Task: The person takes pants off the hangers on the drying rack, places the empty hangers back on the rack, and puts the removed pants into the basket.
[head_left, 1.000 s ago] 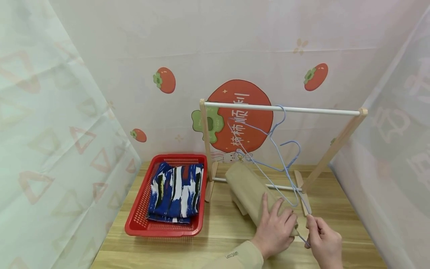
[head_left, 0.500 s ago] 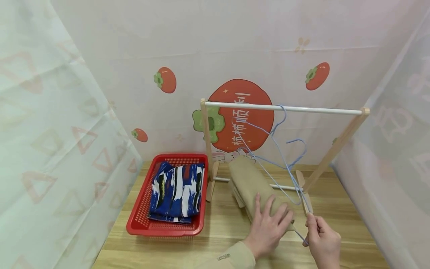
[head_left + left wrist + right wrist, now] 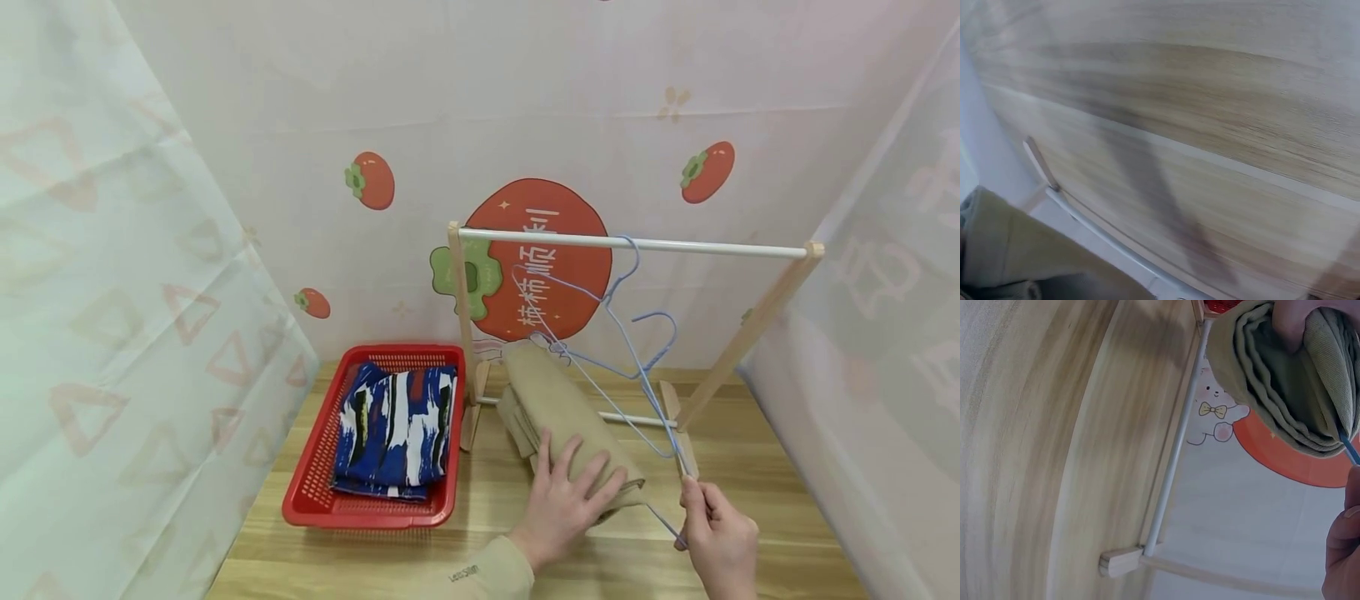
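In the head view, my right hand (image 3: pixel 720 533) grips the corner of a blue wire hanger (image 3: pixel 652 387), whose hook points up to the left. A folded khaki garment (image 3: pixel 566 408) lies over the hanger's lower wire, which emerges from its near end. My left hand (image 3: pixel 558 508) holds that near end, fingers spread over the top. In the right wrist view its thumb (image 3: pixel 1291 325) tucks into the layered folds of the garment (image 3: pixel 1272 381), with the hanger wire (image 3: pixel 1350 449) sticking out. The left wrist view catches only part of the rolled cloth (image 3: pixel 1029 250).
A drying rack with a white rail (image 3: pixel 712 247) and wooden legs (image 3: pixel 750 333) stands behind. Another blue hanger (image 3: pixel 618 321) hangs from it, overlapping the held one. At left sits a red basket (image 3: pixel 296 492) with a folded blue-and-white patterned cloth (image 3: pixel 397 425). Printed sheets surround the wooden table (image 3: pixel 360 567).
My left hand has moved left along with the garment's near end, baring more of the hanger wire beside my right hand. The right hand has hardly moved and keeps its grip on the hanger.
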Demonstrator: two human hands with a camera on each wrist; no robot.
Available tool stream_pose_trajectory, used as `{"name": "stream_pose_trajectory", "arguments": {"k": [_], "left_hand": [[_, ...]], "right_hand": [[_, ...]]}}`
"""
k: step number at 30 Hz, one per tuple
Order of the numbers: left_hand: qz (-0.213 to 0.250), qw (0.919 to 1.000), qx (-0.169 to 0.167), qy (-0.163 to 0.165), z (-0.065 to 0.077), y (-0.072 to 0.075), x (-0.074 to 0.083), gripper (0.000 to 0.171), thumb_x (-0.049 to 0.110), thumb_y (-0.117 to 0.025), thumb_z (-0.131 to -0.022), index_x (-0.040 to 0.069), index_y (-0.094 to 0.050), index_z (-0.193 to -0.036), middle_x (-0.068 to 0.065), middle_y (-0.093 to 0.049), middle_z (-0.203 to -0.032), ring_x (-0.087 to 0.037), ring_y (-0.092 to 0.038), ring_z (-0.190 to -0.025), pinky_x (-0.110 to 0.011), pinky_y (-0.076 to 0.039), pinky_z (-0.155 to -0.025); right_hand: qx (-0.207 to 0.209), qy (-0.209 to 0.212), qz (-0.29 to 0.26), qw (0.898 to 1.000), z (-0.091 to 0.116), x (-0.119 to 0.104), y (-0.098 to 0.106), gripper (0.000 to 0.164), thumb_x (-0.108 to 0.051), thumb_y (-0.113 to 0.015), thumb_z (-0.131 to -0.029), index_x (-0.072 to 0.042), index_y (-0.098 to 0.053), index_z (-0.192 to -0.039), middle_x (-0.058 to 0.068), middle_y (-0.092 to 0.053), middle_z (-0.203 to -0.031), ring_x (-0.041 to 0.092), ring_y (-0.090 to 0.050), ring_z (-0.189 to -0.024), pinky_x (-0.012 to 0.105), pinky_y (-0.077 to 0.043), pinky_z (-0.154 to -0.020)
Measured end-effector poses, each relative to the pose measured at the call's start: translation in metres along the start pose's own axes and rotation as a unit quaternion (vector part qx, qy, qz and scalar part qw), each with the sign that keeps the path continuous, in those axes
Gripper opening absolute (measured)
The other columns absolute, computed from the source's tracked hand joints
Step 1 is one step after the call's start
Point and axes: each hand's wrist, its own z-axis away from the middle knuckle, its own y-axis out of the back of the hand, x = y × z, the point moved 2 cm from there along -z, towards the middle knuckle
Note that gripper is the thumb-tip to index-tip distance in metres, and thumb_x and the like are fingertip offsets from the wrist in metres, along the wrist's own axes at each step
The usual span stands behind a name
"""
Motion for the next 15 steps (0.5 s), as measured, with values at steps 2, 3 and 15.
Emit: {"name": "stream_pose_trajectory", "arguments": {"k": [2,3,15], "left_hand": [[0.016,0.9998,0.006,-0.005,0.004,-0.001,-0.006,0.049,0.014,-0.051,-0.090,0.024,-0.060,-0.137,-0.003,-0.062,-0.134,-0.042,-0.056,-0.128,-0.076,-0.041,-0.100],[0.021,0.9997,0.009,-0.012,0.005,-0.001,-0.008,0.049,0.013,-0.049,-0.090,0.024,-0.060,-0.137,-0.003,-0.062,-0.134,-0.043,-0.056,-0.128,-0.076,-0.041,-0.100],[0.117,0.9907,-0.013,-0.067,-0.001,0.003,-0.038,0.048,0.006,-0.050,-0.087,0.016,-0.062,-0.133,-0.003,-0.067,-0.126,-0.029,-0.062,-0.123,-0.060,-0.045,-0.109]], "right_hand": [[-0.004,0.011,-0.005,1.000,-0.001,-0.001,0.001,0.028,-0.001,-0.067,-0.097,-0.008,-0.062,-0.071,-0.007,-0.049,-0.041,-0.001,-0.046,-0.031,0.016,-0.035,-0.032],[-0.005,0.020,-0.006,1.000,-0.001,-0.002,0.001,0.028,-0.001,-0.067,-0.097,-0.009,-0.062,-0.070,-0.008,-0.049,-0.041,-0.001,-0.046,-0.031,0.016,-0.035,-0.032],[-0.004,0.101,-0.026,0.995,-0.003,-0.003,0.000,0.031,0.008,-0.067,-0.092,-0.012,-0.060,-0.069,-0.013,-0.047,-0.043,-0.003,-0.045,-0.031,0.015,-0.034,-0.031]]}}
